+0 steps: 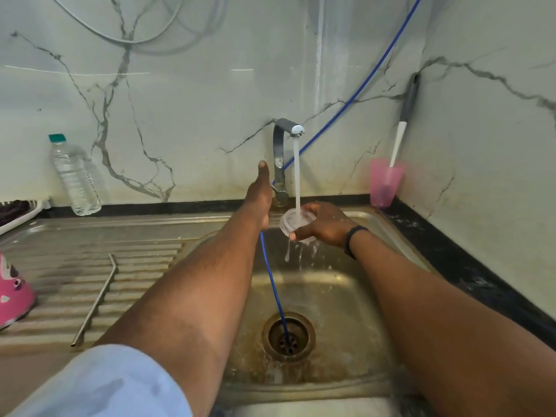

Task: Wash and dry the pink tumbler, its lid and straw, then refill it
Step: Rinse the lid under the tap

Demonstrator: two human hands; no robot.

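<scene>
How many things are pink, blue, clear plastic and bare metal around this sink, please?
Pink: 2, the tumbler and the cup.
Blue: 1, the hose.
Clear plastic: 2, the lid gripped by the right hand, and the water bottle.
Bare metal: 2, the straw and the tap.
Total: 7.

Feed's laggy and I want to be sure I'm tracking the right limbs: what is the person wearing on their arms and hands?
Both forearms are bare. The left arm has a light blue sleeve pushed up above the elbow, with a few darker damp-looking patches. The right wrist carries a slim black band. The left hand and right hand have no gloves; no rings can be made out.
</scene>
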